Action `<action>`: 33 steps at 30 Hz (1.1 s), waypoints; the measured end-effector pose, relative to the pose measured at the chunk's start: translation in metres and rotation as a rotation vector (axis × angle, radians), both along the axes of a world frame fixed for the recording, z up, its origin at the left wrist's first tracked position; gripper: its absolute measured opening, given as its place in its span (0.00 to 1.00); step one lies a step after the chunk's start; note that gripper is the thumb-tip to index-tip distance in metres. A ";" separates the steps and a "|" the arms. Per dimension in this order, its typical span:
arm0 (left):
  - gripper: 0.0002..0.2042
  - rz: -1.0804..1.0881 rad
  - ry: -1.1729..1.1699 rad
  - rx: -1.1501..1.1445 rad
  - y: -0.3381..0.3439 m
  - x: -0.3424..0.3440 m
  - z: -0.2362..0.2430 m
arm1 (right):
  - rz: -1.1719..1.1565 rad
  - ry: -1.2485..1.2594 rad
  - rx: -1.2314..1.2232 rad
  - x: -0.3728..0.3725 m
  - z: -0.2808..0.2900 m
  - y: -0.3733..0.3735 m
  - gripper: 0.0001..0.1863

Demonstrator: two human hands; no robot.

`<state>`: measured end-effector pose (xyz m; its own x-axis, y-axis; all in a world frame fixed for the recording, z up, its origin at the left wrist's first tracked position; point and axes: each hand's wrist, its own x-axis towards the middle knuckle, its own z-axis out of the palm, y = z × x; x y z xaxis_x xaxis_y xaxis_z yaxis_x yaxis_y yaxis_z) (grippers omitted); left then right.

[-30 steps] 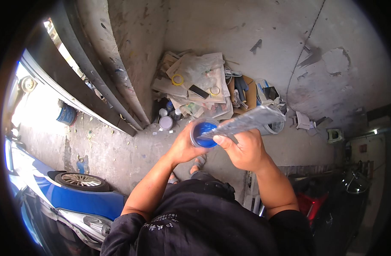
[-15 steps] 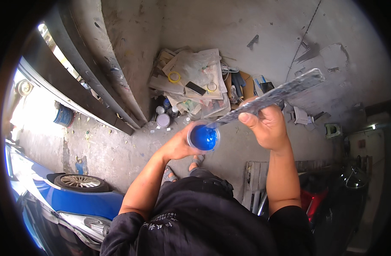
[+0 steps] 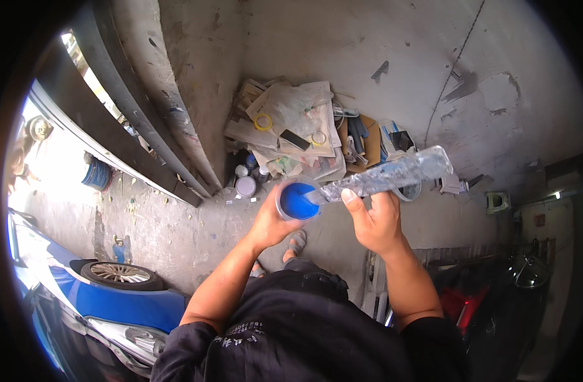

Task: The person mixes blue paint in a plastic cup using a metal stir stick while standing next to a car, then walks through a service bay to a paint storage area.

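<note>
The cup (image 3: 279,205) is in front of the person's body above the floor (image 3: 196,239), its mouth facing up, with blue paint (image 3: 296,202) inside. The left hand (image 3: 270,221) is curled around the cup's left and near sides, some fingers hidden behind it. To the right of the cup, the right hand (image 3: 376,219) is closed on a flat, paint-smeared stick (image 3: 399,174), thumb along the edge, the other fingers partly out of sight. One end of the stick is inside the cup's mouth; the rest runs off to the cup's right. Beyond the cup lie papers (image 3: 298,102) bearing a black phone (image 3: 295,139); left of the cup, nearer the person, is a blue car (image 3: 126,300).
</note>
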<state>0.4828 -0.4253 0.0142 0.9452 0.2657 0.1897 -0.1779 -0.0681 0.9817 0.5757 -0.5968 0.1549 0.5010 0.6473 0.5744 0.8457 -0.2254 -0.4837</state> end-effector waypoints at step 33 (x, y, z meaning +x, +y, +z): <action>0.41 -0.062 0.021 0.024 -0.002 -0.009 0.005 | 0.019 0.443 -0.160 0.006 0.049 -0.003 0.10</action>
